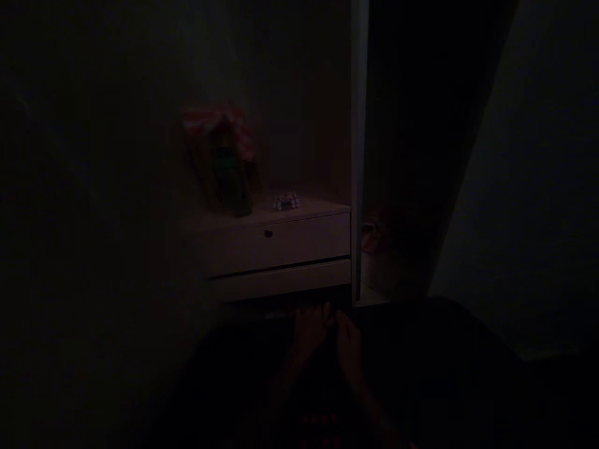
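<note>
Deep darkness covers most of the head view, so details are faint. My left hand [309,327] reaches forward at the lower middle, its fingers bent and closed. Close beside it on the right, my right hand [348,343] is curled as well, fingertips turned toward the left hand. Whatever lies between or under the fingers is too dark to make out. Just beyond both hands is a pale chest with an upper drawer [299,243] and a lower drawer [290,279]. The space below the lower drawer is black, with some faint, unclear stuff in it.
On the chest's top stand a red-and-white patterned bag [215,118], a green bottle-like thing [227,171] and a small light-coloured item [286,201]. A round knob [268,233] sits on the upper drawer. An upright panel edge [359,149] rises at the right, with a dark compartment beyond.
</note>
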The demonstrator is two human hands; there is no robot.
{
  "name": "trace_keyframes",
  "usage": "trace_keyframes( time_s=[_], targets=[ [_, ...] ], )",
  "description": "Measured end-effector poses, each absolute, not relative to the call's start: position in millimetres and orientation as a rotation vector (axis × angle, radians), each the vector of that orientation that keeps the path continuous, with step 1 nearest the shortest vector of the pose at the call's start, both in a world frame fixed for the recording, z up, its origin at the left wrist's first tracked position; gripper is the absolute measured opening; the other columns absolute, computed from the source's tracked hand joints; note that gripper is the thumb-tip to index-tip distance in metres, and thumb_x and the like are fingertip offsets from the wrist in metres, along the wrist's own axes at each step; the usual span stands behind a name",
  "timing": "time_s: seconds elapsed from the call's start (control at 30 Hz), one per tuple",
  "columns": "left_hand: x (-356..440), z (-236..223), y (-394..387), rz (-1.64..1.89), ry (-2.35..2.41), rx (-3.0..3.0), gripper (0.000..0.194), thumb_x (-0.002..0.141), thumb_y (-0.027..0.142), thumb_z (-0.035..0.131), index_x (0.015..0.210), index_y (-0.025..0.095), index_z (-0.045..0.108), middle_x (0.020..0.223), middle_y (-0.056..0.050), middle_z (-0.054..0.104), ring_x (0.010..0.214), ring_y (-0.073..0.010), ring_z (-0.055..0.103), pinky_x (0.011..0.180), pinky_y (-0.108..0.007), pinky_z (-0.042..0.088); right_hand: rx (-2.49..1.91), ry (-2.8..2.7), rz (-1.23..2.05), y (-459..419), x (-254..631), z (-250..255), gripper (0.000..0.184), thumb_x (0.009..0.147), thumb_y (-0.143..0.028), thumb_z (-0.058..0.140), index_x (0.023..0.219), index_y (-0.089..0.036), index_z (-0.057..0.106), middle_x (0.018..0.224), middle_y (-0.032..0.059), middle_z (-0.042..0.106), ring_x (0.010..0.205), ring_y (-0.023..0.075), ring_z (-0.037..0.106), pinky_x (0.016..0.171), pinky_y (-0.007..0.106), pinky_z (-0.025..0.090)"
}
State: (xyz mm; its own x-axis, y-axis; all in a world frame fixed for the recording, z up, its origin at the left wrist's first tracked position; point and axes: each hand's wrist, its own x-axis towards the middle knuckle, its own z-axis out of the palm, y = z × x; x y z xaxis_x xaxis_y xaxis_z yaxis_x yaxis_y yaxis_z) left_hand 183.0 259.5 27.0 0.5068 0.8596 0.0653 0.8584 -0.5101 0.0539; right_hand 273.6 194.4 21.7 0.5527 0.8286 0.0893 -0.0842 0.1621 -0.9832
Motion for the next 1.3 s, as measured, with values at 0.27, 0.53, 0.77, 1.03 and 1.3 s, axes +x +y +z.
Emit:
trace_keyframes(
  time_s=[0.27, 0.53, 0.77, 1.03, 1.3],
  targets=[
    [185.0, 23.5, 255.4, 0.142, 1.548, 2.777, 0.044, 0.103, 0.03, 0.03, 0.136, 0.014, 0.055, 0.135, -0.022, 0.059, 0.123, -0.0392, 0.052, 0.101, -0.064, 0.039, -1.231, -0.752, 0.766, 197.4, 274.0, 18.4, 0.041, 0.086, -0.057, 0.049, 0.072, -0.021, 0.062, 0.072, 0.0027, 0.067, 0.071, 0.0201, 0.06, 0.069, 0.029, 0.048],
    [185.3, 23.8, 253.6, 0.285, 1.407, 2.878, 0.056, 0.099, 0.023, 0.039, 0.154, 0.021, 0.034, 0.145, -0.017, 0.051, 0.135, -0.0353, 0.042, 0.112, -0.062, 0.03, -1.244, -0.735, 0.728, 199.6, 273.3, 14.5, 0.049, 0.083, -0.063, 0.049, 0.078, -0.018, 0.068, 0.078, 0.006, 0.072, 0.076, 0.0222, 0.064, 0.071, 0.031, 0.05],
    [179.8, 13.8, 272.6, 1.104, 1.231, 1.848, 0.048, 0.097, 0.052, 0.04, 0.122, 0.017, 0.061, 0.107, -0.012, 0.071, 0.104, -0.0275, 0.065, 0.098, -0.045, 0.047, -1.232, -0.804, 0.687, 202.6, 273.9, 12.2, 0.044, 0.089, -0.058, 0.047, 0.072, -0.021, 0.066, 0.076, 0.0055, 0.071, 0.072, 0.0219, 0.064, 0.07, 0.032, 0.05],
    [147.2, 34.1, 286.3, 1.277, 1.136, 1.643, 0.053, 0.087, 0.067, 0.045, 0.092, 0.019, 0.068, 0.08, -0.006, 0.072, 0.082, -0.0239, 0.069, 0.083, -0.038, 0.053, -1.339, -1.388, 0.25, 204.3, 263.7, -14.6, 0.026, 0.083, -0.018, 0.054, 0.1, -0.022, 0.074, 0.106, 0.0102, 0.071, 0.104, 0.0274, 0.064, 0.095, 0.043, 0.049],
    [79.7, 13.4, 222.2, 0.886, 1.323, 2.333, 0.033, 0.087, 0.036, 0.062, 0.118, 0.026, 0.072, 0.125, -0.008, 0.072, 0.121, -0.0294, 0.061, 0.108, -0.05, 0.045, -1.495, -1.614, 0.203, 201.6, 264.9, -20.0, 0.03, 0.08, -0.008, 0.056, 0.099, -0.021, 0.075, 0.108, 0.0099, 0.071, 0.106, 0.0284, 0.064, 0.095, 0.043, 0.05]
  ],
)
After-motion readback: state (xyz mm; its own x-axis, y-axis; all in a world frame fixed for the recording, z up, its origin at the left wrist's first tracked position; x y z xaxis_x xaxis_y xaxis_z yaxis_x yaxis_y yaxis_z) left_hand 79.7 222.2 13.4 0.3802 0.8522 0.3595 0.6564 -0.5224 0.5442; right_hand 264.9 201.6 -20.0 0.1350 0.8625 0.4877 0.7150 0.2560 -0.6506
